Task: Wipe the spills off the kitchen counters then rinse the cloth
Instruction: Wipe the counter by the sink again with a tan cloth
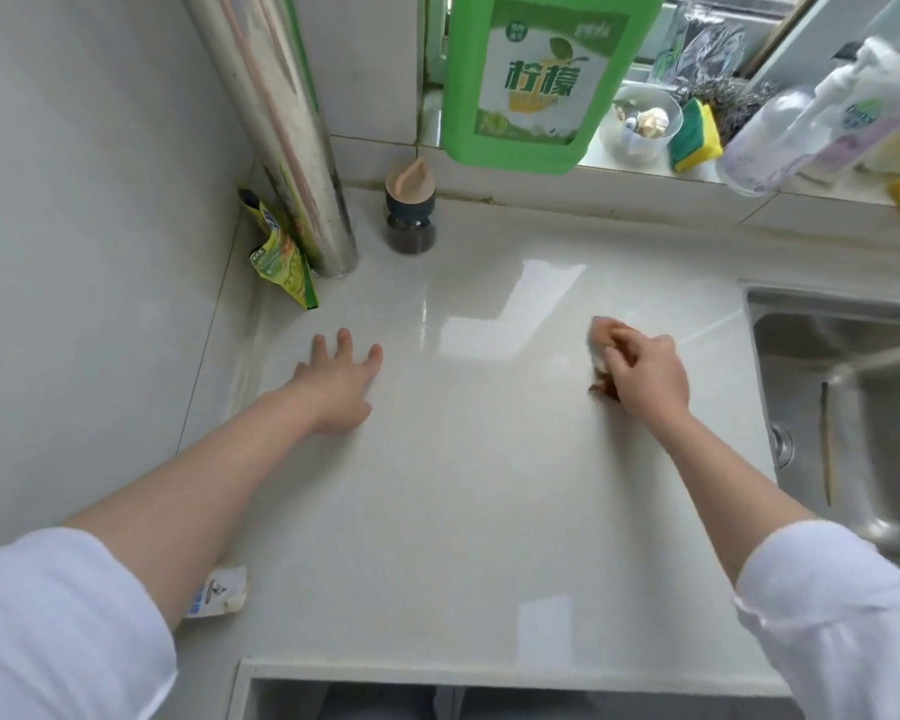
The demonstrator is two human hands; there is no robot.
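Note:
My right hand point(648, 374) presses a bunched cloth point(599, 337) onto the white counter point(463, 485), right of centre and near the sink. The cloth is pale with orange and brown stained parts, and my fingers cover most of it. My left hand point(336, 384) lies flat on the counter to the left with its fingers spread and nothing in it. The counter surface looks glossy with window reflections; I cannot make out any distinct spill.
A steel sink point(853, 407) adjoins the counter on the right. At the back stand a metal pipe point(292, 148), a yellow-green packet point(281, 257), a dark jar point(410, 210) and a green detergent jug point(536, 80). Sponges and bottles line the sill point(645, 168). A small pouch point(219, 592) lies front left.

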